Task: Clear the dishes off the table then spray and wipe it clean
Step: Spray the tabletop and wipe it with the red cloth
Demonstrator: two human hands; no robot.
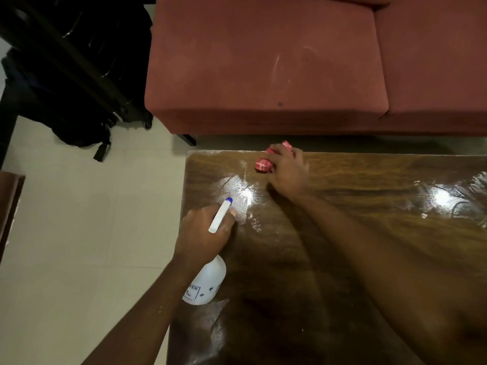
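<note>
My left hand [207, 230] grips a white spray bottle [209, 279] by its neck at the left edge of the glossy wooden table [355, 259]. Its blue-tipped nozzle [228, 200] points toward the far side of the table. My right hand [288, 171] presses a red checked cloth [264, 163] onto the tabletop near the far left corner. A wet, shiny patch [237, 192] lies between the two hands. No dishes show on the visible part of the table.
A red-brown sofa [263, 61] stands just beyond the table's far edge. A black bag and dark furniture [79, 75] sit at the upper left on the pale tiled floor [79, 233]. A brown wooden edge [10, 206] shows at far left.
</note>
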